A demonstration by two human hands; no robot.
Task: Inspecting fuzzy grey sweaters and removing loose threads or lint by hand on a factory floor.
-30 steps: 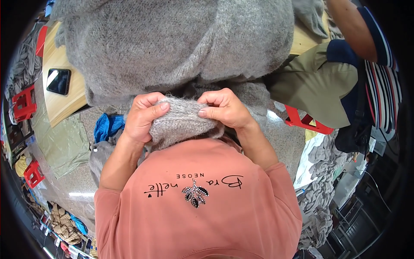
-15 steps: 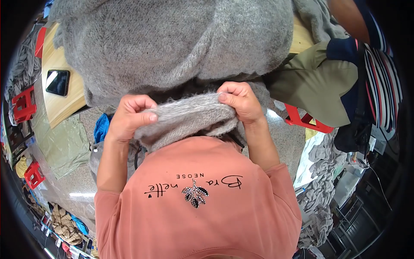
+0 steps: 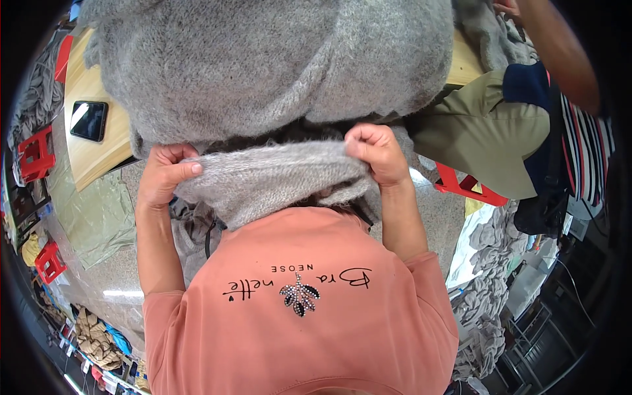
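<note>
Between my two hands a folded edge of grey fuzzy knit fabric [image 3: 276, 168] is stretched out in front of my chest. My left hand [image 3: 164, 174] pinches its left end, thumb on top. At the other end my right hand [image 3: 378, 153] grips the same edge between thumb and fingers. Just beyond it lies a large heap of grey knit fabric [image 3: 263, 66], spread over the table. Whether the held piece joins that heap, I cannot tell.
A dark phone [image 3: 88, 121] lies on the wooden tabletop [image 3: 112, 155] at left. To the right sits a person in olive trousers [image 3: 487, 131] on a red stool [image 3: 467, 187]. More red stools [image 3: 36, 155] stand at left, and grey fabric [image 3: 484, 296] is piled at lower right.
My left hand has moved left and my right hand slightly right, so the knit edge is spread wider. The neighbouring person's arm has shifted.
</note>
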